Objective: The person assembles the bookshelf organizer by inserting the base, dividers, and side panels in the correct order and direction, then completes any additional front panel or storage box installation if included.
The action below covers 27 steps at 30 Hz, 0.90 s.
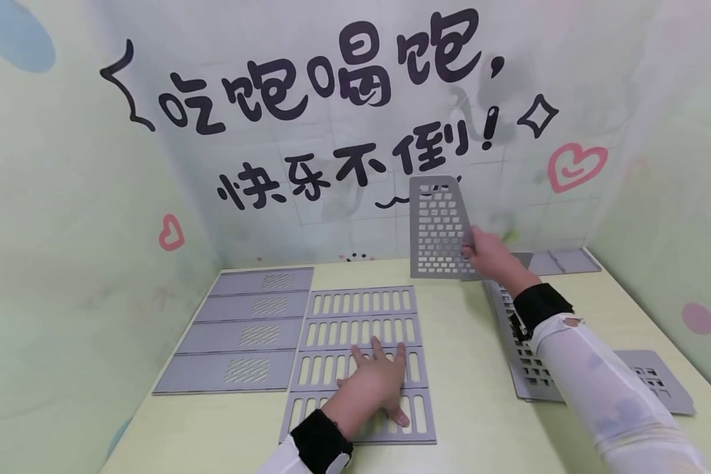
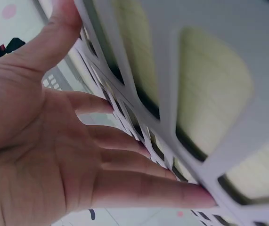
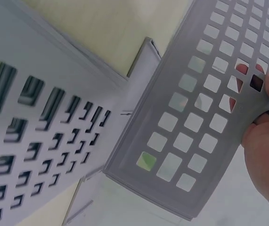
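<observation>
Sorting looks partway done: four louvred panels [image 1: 243,332] and four slotted panels [image 1: 360,359] already laid in two neat columns on the worktop [image 1: 468,368]. Left hand [image 1: 372,385] flat, fingers straight, pressing the slotted column. Right hand [image 1: 490,253] pinching one square-hole panel [image 1: 437,227] by its edge, raised upright off the worktop, beyond the fingers. Stack of like panels [image 1: 524,355] under the right forearm, not yet laid out. All thin, flat, matte grey, rigid-looking sheet with punched openings.
</observation>
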Tool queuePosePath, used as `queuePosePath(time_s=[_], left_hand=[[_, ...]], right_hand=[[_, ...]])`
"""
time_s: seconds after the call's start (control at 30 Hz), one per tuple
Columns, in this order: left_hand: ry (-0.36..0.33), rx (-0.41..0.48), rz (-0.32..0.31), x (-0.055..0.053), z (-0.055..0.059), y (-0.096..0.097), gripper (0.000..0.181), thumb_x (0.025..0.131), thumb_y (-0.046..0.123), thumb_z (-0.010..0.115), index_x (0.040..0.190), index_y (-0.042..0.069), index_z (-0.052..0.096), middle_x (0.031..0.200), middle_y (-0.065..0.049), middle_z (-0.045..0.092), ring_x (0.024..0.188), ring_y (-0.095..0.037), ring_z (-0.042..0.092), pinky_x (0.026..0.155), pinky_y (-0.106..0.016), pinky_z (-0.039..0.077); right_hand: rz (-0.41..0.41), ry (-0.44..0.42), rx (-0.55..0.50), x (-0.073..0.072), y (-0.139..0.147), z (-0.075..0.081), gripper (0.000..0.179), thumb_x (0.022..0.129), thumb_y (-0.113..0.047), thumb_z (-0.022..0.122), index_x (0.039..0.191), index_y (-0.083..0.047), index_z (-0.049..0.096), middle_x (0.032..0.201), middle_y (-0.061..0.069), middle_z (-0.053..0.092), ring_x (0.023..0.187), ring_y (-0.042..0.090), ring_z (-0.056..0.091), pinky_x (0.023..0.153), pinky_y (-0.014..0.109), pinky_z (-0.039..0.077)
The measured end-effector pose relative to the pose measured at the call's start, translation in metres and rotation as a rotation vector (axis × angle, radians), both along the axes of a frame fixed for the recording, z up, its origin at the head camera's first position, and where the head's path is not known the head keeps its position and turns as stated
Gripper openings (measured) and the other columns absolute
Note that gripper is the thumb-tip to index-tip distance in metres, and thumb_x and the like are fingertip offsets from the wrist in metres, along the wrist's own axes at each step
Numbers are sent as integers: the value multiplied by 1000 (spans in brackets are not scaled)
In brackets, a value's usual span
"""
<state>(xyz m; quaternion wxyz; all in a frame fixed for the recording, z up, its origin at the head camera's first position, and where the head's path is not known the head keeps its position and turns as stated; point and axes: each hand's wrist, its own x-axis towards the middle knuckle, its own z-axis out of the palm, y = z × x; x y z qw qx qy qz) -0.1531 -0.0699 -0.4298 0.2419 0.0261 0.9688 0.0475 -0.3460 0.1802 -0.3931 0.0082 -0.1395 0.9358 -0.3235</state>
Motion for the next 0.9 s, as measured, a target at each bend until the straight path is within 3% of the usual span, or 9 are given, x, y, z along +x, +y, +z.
queuePosePath(time_s=[0.3,0.53,0.9], left_hand=[[-5,-28,-10,-1,3,4,141,56,46,101,171,32,21,177,-29,7,158,-66,10,93,-90,42],[-8,-4,-5,-1,6,3,138,58,44,100,171,32,21,179,-25,6,159,-64,9,97,-89,41],[-12,-24,-22,-3,0,2,139,58,48,100,171,33,21,180,-21,5,158,-66,8,95,-89,43]], right_hand=[[61,0,45,-2,-5,-5,14,108,-3,51,120,4,47,116,29,65,97,36,62,73,38,49],[63,16,80,-3,-6,-7,23,107,-1,52,127,6,45,118,34,66,108,47,66,79,45,53],[56,30,83,-8,-7,-13,17,106,-2,51,121,4,44,112,32,65,99,43,65,73,41,52]])
